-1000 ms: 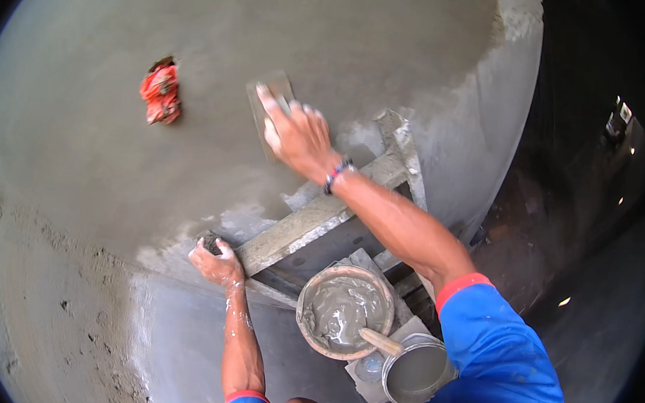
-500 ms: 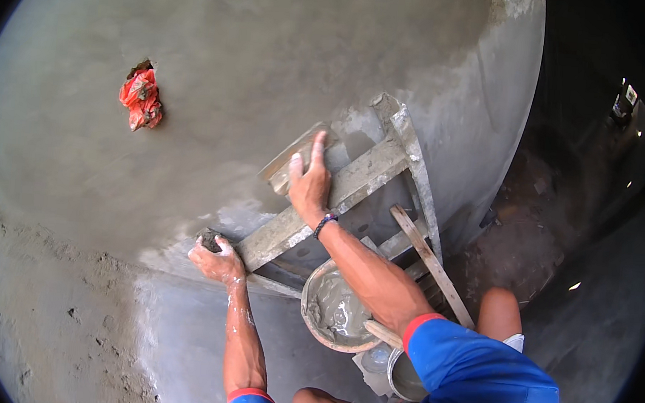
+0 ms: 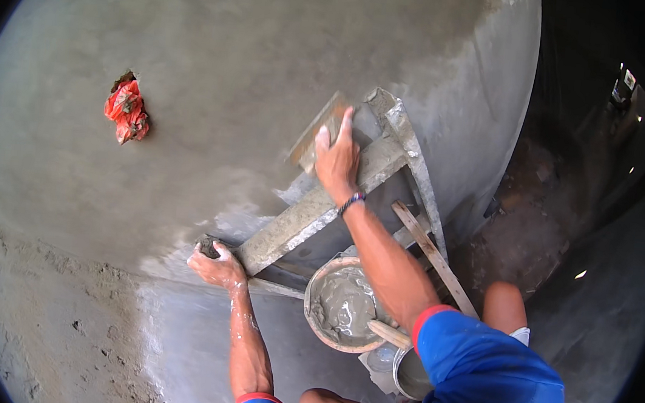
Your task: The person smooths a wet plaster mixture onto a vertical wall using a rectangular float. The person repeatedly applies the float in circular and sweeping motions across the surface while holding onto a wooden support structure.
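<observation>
My right hand (image 3: 336,159) is closed on a plastering float (image 3: 314,134), pressed against the grey plastered wall (image 3: 217,102) just above a wooden trestle. The float is tilted and a little blurred. At the trestle's (image 3: 290,229) lower left end, my left hand (image 3: 219,269) curls its fingers round a dark, cement-crusted lump (image 3: 211,246). Whether this lump is loose or part of the trestle, I cannot tell. White smears cover the left fingers. Below my right forearm is a round tub (image 3: 344,305) of wet grey cement.
A red plastic bag (image 3: 127,113) is stuffed in a wall hole at the left. A wooden strip (image 3: 437,257) leans across the trestle's right side. A bucket (image 3: 411,375) and a wooden handle (image 3: 389,333) lie near my body. Rough plaster (image 3: 41,308) covers the lower left wall.
My right hand has slid the float up and to the right along the wall, and the float stands steeper. My left hand keeps its hold. The view has shifted slightly.
</observation>
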`<state>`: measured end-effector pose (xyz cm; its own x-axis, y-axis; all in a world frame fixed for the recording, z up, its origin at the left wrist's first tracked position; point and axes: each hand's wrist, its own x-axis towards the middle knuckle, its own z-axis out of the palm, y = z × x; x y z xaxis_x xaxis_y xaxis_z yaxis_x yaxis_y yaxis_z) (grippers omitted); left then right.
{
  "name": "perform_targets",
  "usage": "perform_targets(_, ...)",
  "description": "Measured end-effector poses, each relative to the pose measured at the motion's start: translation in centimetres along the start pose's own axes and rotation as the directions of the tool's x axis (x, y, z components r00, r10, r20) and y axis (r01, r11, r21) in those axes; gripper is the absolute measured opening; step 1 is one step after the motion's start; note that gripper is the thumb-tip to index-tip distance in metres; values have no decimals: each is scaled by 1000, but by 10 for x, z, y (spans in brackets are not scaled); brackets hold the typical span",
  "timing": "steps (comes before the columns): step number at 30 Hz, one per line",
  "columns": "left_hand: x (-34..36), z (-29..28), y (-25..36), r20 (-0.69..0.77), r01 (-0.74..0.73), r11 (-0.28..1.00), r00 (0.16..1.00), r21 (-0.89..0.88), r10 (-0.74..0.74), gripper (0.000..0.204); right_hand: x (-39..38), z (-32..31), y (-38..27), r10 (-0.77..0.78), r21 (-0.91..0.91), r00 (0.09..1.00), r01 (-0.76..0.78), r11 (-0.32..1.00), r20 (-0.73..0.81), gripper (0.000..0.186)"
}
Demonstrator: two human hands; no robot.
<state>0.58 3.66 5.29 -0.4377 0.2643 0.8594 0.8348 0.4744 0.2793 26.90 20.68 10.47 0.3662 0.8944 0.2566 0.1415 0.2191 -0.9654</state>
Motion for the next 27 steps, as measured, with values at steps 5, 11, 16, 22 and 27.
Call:
perform_targets(5,0,-1,7,19,-15,998,1000,-53,16,43,-20,10,13,82,-87,996,-79,993,34,74)
perform_targets(11,-2,1,-5,40,0,998,999,-67,3,43,35,-26,-33,-87,-108,993,95,990,75,73)
perform_targets(16,-2,0,5,9,-22,1000,1000,-14,22,43,22,-21,-5,68,-102,997,-65,993,32,73)
perform_targets(22,-1,1,2,1,-15,1000,1000,-2,15,42,19,-13,4,4,-51,1000,-5,999,-27,75)
perform_targets(27,1,1,0,11,-10,1000,1000,-17,10,43,12,-6,4,31,-58,999,-29,998,17,74)
